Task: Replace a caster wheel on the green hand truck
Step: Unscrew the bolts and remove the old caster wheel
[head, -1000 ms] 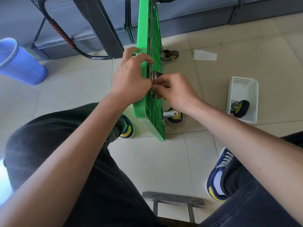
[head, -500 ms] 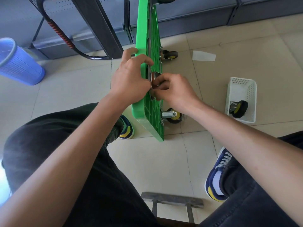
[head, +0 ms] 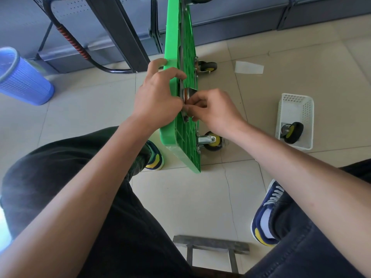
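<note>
The left hand (head: 158, 97) grips the green hand truck (head: 180, 47); the right hand (head: 212, 109) pinches the caster mount (head: 188, 94) — small bolts could slip out and roll away.

Bright, even daylight; sharp focus, wide-angle bending at edges.

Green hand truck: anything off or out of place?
Yes. The green hand truck stands on edge, not on its wheels. One caster wheel lies loose in the white basket. Both hands, left hand and right hand, work at the caster mount.
</note>
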A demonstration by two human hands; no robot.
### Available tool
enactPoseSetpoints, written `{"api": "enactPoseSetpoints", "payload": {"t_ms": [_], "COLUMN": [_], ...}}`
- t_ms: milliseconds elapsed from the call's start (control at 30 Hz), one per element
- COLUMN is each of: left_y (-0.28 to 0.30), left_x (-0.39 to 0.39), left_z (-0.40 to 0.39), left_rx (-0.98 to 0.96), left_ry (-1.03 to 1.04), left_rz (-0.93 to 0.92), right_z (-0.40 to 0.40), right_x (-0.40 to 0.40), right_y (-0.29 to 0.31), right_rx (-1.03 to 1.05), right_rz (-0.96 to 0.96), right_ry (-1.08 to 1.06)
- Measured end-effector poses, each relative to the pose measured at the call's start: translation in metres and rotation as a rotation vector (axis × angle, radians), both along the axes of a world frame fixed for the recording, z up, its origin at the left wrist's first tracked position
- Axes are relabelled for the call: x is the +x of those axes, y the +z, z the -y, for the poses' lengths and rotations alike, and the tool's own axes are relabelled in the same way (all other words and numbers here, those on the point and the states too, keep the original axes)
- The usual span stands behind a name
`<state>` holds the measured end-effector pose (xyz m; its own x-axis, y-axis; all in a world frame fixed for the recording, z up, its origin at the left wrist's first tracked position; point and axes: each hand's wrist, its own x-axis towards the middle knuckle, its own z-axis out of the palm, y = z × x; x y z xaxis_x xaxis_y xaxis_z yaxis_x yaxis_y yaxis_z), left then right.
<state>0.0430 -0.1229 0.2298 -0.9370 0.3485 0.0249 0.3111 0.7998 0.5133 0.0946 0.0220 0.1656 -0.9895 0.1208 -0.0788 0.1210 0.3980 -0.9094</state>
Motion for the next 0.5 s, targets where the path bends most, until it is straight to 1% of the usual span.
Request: {"api": "enactPoseSetpoints", "payload": {"t_ms": [233,500], "left_y": [-0.0007,-0.0004], "left_x": [-0.0003,-0.0002], "left_z": [0.0003,0.0008], "left_rx": [-0.008,0.003], "left_ry": [-0.002,-0.005], "left_rz": [-0.013,0.003], "right_z": [-0.0001,0.0007], "right_x": [0.0025,0.0034], "right_y": [0.0041,0.0023], "right_rx": [0.048,-0.049], "right_rz": [-0.024,-0.066], "right_ry": [0.039,0.035]}}
